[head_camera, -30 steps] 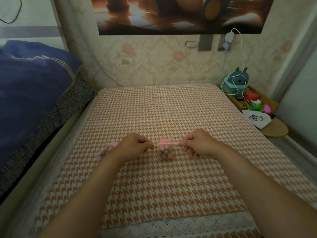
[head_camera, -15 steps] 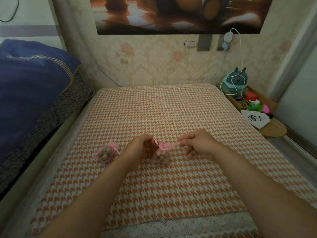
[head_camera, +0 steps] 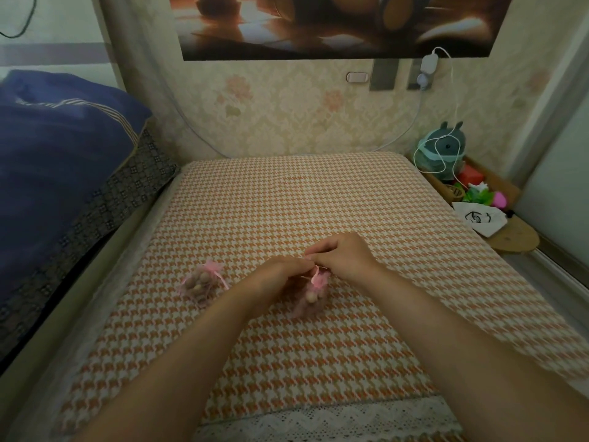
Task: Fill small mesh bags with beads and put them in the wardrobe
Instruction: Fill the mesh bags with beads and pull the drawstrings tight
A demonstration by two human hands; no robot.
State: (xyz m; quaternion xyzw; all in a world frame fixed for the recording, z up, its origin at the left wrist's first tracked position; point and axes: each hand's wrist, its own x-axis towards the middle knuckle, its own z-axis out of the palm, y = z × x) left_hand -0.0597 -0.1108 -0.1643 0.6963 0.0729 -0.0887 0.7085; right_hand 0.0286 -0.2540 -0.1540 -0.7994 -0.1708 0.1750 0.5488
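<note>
Two small pink mesh bags filled with beige beads lie on the orange houndstooth table cover (head_camera: 287, 202). One bag (head_camera: 201, 284) rests alone at the left, its pink ribbon drawn shut. The other bag (head_camera: 312, 293) sits in the middle under my hands. My left hand (head_camera: 275, 279) and my right hand (head_camera: 342, 258) meet just above its neck, and both pinch the pink drawstring ribbon (head_camera: 316, 273). Part of this bag is hidden behind my left hand.
A dark blue quilt (head_camera: 54, 148) lies on the bed at the left. At the right, a wooden shelf (head_camera: 510, 237) carries a teal plush toy (head_camera: 443, 151), a white cable, a white pouch (head_camera: 478, 218) and small colourful items. A lace hem runs along the near table edge.
My hands, first spread apart pulling the ribbon ends sideways, have come together above the middle bag. The left bag, earlier partly hidden by my left hand, now lies in full view.
</note>
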